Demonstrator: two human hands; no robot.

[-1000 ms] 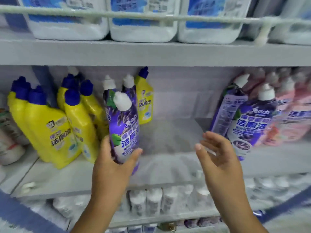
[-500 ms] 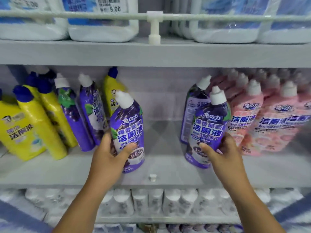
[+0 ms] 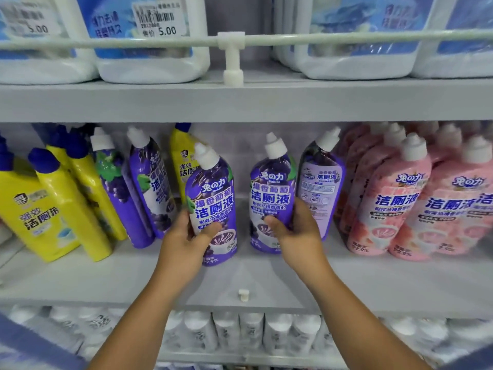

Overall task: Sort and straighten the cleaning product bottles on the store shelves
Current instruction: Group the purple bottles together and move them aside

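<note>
My left hand [image 3: 186, 241] grips a purple bottle [image 3: 212, 206] by its lower body, near the front edge of the middle shelf [image 3: 373, 284]. My right hand [image 3: 296, 233] holds a second purple bottle [image 3: 272, 193] just beside it. Yellow bottles [image 3: 53, 209] lean at the left end, pink bottles [image 3: 416, 209] crowd the right.

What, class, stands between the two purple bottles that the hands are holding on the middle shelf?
Nothing visible. The left hand grips one purple bottle and the right hand grips the other purple bottle; only bare middle shelf shows in the gap between them.
</note>
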